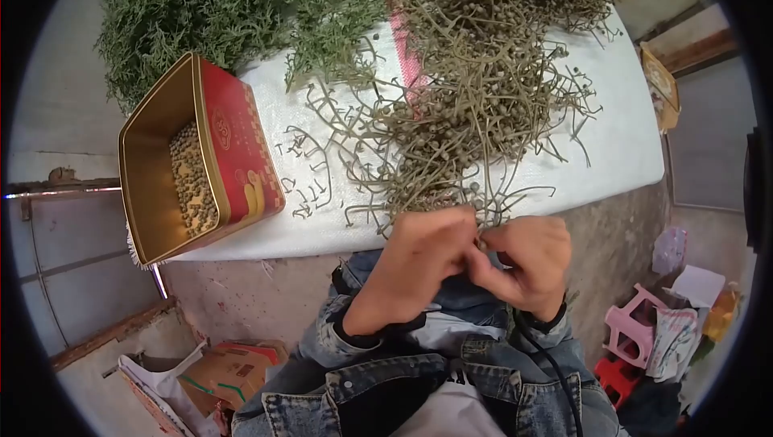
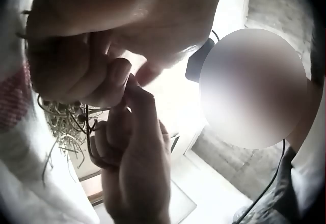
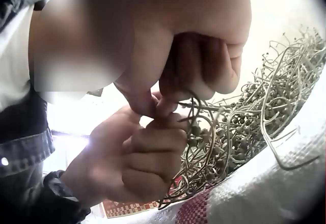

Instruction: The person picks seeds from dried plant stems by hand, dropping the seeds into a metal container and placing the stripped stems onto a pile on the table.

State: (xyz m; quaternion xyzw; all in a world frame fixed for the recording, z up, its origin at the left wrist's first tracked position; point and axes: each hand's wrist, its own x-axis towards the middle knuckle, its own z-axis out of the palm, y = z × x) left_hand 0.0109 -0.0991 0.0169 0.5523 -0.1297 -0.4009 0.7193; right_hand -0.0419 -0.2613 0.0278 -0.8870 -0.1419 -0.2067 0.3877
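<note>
My left hand (image 1: 423, 256) and right hand (image 1: 527, 264) meet at the front edge of the white sack, fingertips together. Both have curled fingers and pinch between thumb and finger. Thin dried stems (image 3: 196, 113) poke out beside the right hand's fingers in the right wrist view. A dark bent stem (image 2: 88, 132) shows by the fingers in the left wrist view. The small piece between the fingertips is mostly hidden. Just beyond the hands lies a heap of dried stems with small round seed heads (image 1: 483, 107). Short loose stem bits (image 1: 310, 199) are scattered left of it.
A red and gold tin (image 1: 237, 131), tipped with its mouth toward me, holds many small round seed heads (image 1: 192, 179). Green leafy sprigs (image 1: 217, 10) cover the back left of the white sack (image 1: 612, 147). A pink stool (image 1: 632, 324) and cardboard box (image 1: 229, 372) stand on the floor.
</note>
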